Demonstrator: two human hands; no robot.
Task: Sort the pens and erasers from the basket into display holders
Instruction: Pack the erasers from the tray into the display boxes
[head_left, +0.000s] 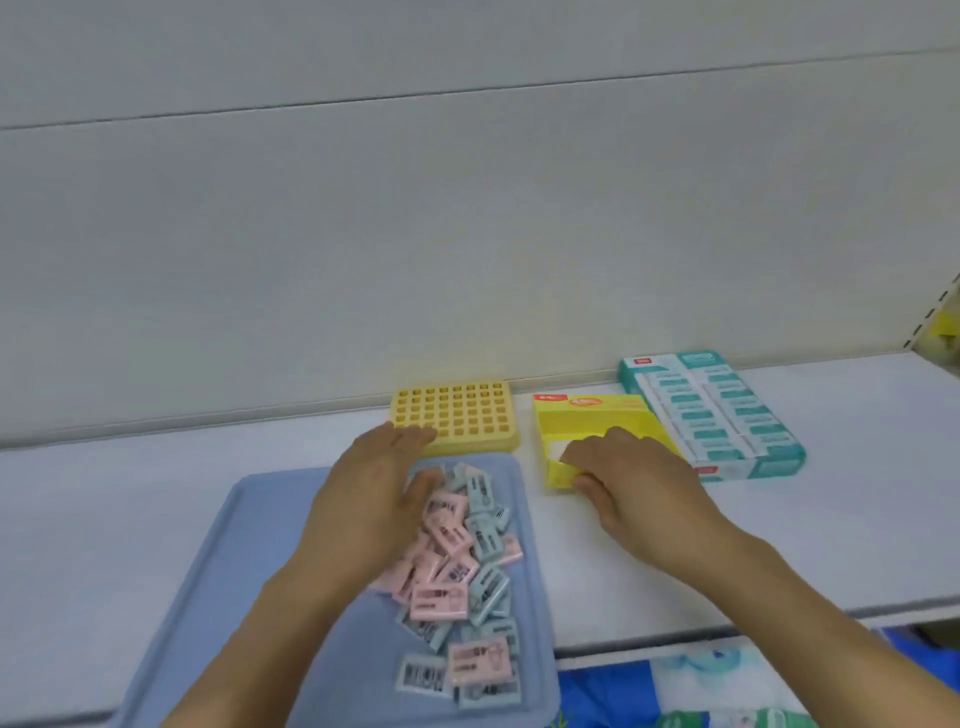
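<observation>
A blue tray (270, 525) on the white shelf holds a heap of several pink and pale blue wrapped erasers (467, 566). My left hand (374, 488) hovers over the heap's far left side with its fingers fairly straight, holding nothing I can see. Behind the tray stands a yellow pen holder (462, 413) with a grid of square holes, all empty. My right hand (628, 478) grips the front end of a yellow eraser display box (597, 421), thumb on its near wall and fingers over its open top.
A teal and white display box (722, 410) full of erasers lies to the right of the yellow box. The shelf's front edge (675, 631) runs below my right forearm, with blue packaging underneath. A shelf upright (930, 317) stands at far right.
</observation>
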